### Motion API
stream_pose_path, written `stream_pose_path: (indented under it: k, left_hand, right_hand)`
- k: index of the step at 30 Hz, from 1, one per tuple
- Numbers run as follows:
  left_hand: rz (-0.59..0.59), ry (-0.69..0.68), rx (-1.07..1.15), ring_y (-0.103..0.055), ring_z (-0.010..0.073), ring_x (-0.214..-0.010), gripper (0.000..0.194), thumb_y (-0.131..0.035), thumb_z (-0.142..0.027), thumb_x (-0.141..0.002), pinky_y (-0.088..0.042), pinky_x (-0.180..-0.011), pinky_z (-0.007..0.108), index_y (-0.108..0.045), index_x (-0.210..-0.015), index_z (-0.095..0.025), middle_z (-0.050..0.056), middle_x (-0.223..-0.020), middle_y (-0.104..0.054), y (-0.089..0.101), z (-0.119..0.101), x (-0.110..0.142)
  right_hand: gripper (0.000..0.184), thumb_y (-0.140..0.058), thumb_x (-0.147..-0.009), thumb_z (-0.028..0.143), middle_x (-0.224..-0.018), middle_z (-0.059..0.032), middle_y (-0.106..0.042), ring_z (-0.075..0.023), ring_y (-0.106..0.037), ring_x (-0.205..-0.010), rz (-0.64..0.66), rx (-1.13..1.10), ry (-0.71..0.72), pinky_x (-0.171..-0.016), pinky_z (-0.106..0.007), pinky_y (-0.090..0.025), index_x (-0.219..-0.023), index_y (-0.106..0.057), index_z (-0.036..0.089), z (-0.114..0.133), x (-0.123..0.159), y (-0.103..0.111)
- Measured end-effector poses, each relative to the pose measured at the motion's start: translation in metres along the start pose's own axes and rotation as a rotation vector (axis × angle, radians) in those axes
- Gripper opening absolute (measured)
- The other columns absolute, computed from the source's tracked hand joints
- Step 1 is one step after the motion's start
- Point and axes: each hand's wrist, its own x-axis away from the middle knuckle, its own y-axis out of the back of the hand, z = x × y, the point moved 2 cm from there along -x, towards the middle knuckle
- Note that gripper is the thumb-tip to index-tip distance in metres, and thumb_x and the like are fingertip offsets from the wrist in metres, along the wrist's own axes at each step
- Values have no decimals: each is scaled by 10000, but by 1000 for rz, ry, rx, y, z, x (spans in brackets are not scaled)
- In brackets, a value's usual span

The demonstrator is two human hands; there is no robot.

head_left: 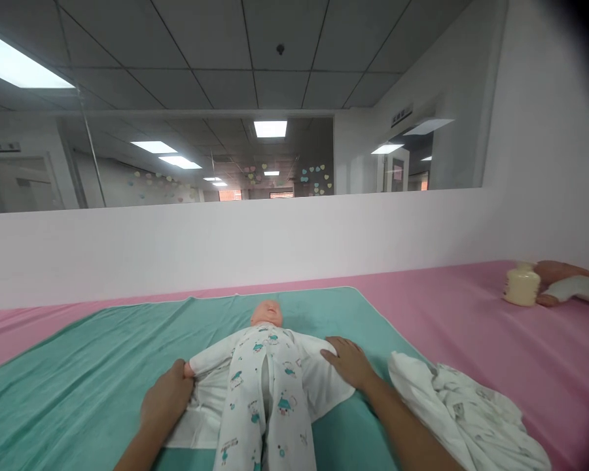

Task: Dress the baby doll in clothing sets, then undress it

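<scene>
A baby doll (267, 313) lies on its back on a green cloth (103, 366), its head away from me. It wears a white onesie (285, 379) with small teal prints, parted down the front. A plain white garment (206, 402) is spread beneath its arms. My left hand (169, 396) is closed around the doll's hand, at the end of a stretched-out sleeve. On the other side, my right hand (348, 363) lies with fingers extended over the white sleeve fabric. The doll's other hand is hidden, and its feet are out of frame.
A crumpled white printed cloth (471, 412) lies to the right, by my right forearm. Farther right, a pale yellow bottle (521, 286) stands on the pink sheet (446, 301) beside a partly visible doll-like form (564, 278). A white wall (226, 242) with a window rises behind.
</scene>
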Motion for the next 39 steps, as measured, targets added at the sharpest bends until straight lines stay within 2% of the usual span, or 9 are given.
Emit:
stream_pose_path:
  k: [3, 8, 11, 14, 17, 21, 31, 35, 39]
  left_hand:
    - [-27, -17, -30, -570, 217, -659, 236, -234, -300, -880, -363, -548, 304, -400, -746, -200, 71, -776, -604, -1, 1, 0]
    - [-68, -38, -68, -581, 243, -756, 252, -249, -304, -882, -379, -595, 320, -464, -826, -185, 93, -873, -615, -5, 3, -2]
    - [-246, -97, -173, -536, 283, -985, 312, -295, -245, -858, -398, -713, 357, -484, -1088, -152, 132, -1107, -569, -6, -3, 1]
    - [-371, -258, -278, -441, 282, -1147, 468, -341, -199, -835, -350, -879, 400, -380, -1300, -167, 122, -1259, -492, -8, -20, 6]
    - [-310, -392, -283, -412, 265, -1181, 470, -370, -305, -871, -293, -962, 399, -383, -1326, -186, 107, -1276, -486, -16, -39, 8]
    - [-253, -411, -304, -433, 264, -1140, 463, -291, -344, -919, -315, -920, 389, -366, -1345, -180, 119, -1267, -486, -23, -52, 4]
    - [-159, -380, -344, -448, 265, -1068, 407, -235, -242, -916, -345, -847, 392, -458, -1242, -147, 134, -1214, -496, -15, -21, -2]
    - [-162, -333, -215, -444, 270, -1088, 406, -307, -260, -876, -349, -868, 412, -457, -1241, -167, 115, -1226, -500, -14, -12, -3]
    - [-208, -311, 137, -396, 203, -1191, 477, -353, -132, -769, -336, -974, 336, -445, -1235, -178, 63, -1289, -465, -2, -41, 1]
  right_hand:
    - [521, -345, -847, 580, -1227, -68, -541, -242, -460, -1136, -48, -20, -65, -929, -360, -335, -1168, -542, 221, -6, -4, 6]
    - [523, -279, -863, 569, -1030, -156, -606, -277, -558, -982, -147, 40, -409, -778, -368, -399, -973, -571, 149, -24, -5, 18]
    - [522, -266, -853, 590, -918, -142, -637, -296, -598, -868, -56, 42, -444, -688, -377, -402, -907, -553, 156, -30, -5, 17]
    - [449, -297, -854, 555, -910, -115, -646, -288, -600, -867, -39, 46, -430, -658, -351, -386, -844, -542, 179, -30, -5, 14]
    - [364, -319, -862, 487, -855, -78, -646, -242, -600, -798, -77, 14, -425, -602, -305, -354, -786, -521, 194, -30, -7, 11]
    - [283, -333, -873, 410, -795, -52, -619, -193, -565, -725, -189, 1, -370, -568, -274, -313, -741, -468, 200, -32, -11, 7]
    - [199, -315, -890, 296, -703, -47, -561, -181, -541, -674, -387, -77, -525, -561, -252, -319, -720, -378, 216, -59, -17, 12]
    - [226, -290, -898, 331, -658, -21, -533, -180, -530, -642, -430, -129, -523, -557, -256, -330, -696, -310, 231, -55, -17, 9]
    - [303, -254, -893, 442, -611, 8, -487, -174, -508, -581, -429, -256, -419, -534, -262, -334, -672, -265, 236, -41, -17, 0]
